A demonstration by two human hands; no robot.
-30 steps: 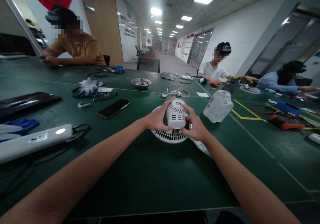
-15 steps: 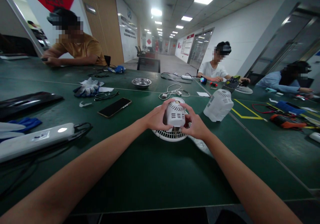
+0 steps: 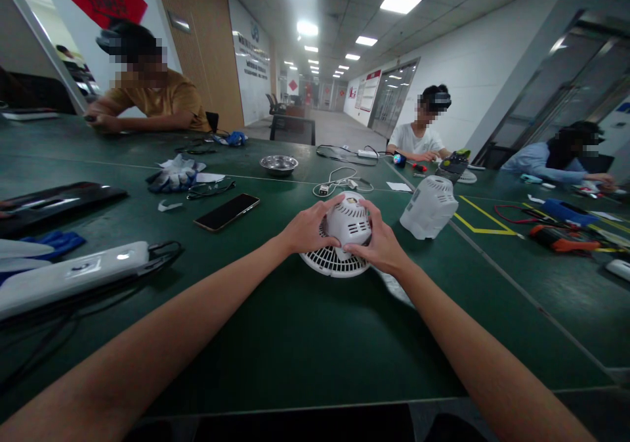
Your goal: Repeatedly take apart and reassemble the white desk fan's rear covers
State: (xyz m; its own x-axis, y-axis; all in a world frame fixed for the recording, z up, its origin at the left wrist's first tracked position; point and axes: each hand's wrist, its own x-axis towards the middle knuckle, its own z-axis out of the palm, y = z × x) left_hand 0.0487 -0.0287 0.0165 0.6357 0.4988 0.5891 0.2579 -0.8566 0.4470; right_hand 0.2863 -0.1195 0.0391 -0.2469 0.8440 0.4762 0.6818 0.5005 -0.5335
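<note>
Between my two hands is a white fan motor cover (image 3: 350,224), a rounded shell with vent slots. My left hand (image 3: 311,233) grips its left side, and my right hand (image 3: 380,243) wraps round the right side, thumbs toward me. Beneath it lies a round white fan grille (image 3: 337,263) on the green table, and the cover appears to rest against its hub. Part of a pale, shiny piece (image 3: 396,287) shows below my right wrist; its kind is unclear. To the right stands a larger white plastic housing (image 3: 429,209).
A phone (image 3: 227,212), a white cable (image 3: 339,182) and a metal bowl (image 3: 279,164) lie beyond my left forearm. Gloves (image 3: 174,174) and a long white device (image 3: 83,274) are at left. A multimeter (image 3: 564,238) lies at right. Several people sit around the table.
The motor cover has come down and turned slightly, closing the gap above the grille where inner parts showed. Both hands keep hold of it.
</note>
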